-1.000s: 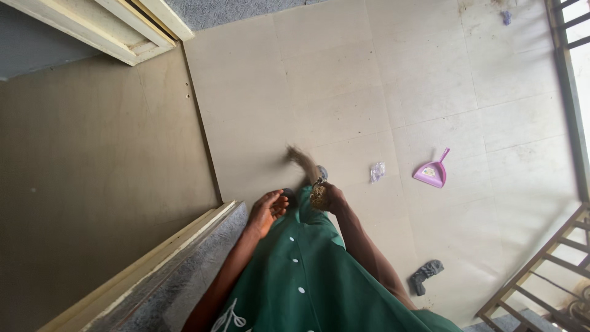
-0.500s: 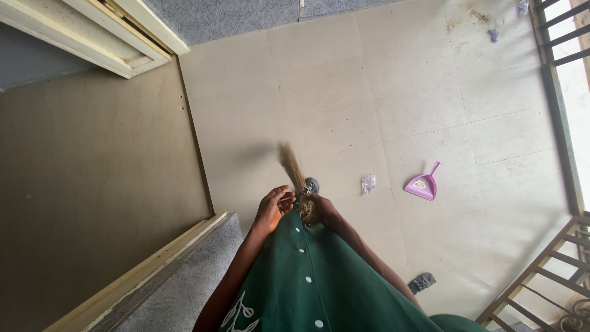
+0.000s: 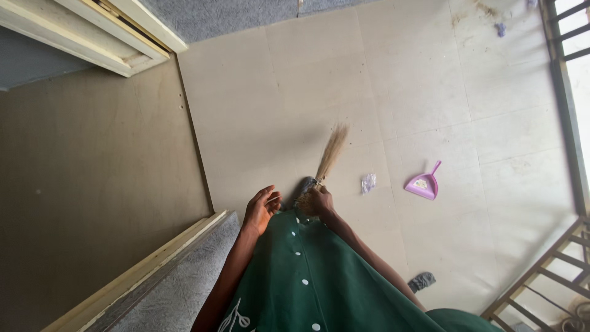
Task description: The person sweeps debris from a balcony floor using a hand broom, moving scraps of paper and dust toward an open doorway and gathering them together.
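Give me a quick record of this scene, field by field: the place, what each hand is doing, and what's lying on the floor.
Place: tiled floor by a doorway, metal railing on the right
Right hand: grips a short straw broom, bristles fanned out over the tiles
Left hand: holds nothing, fingers loosely curled, beside the green buttoned garment
Floor items: pink dustpan with some debris in it; small crumpled wrapper between broom and dustpan; dark cloth lower right; bits of litter near the railing
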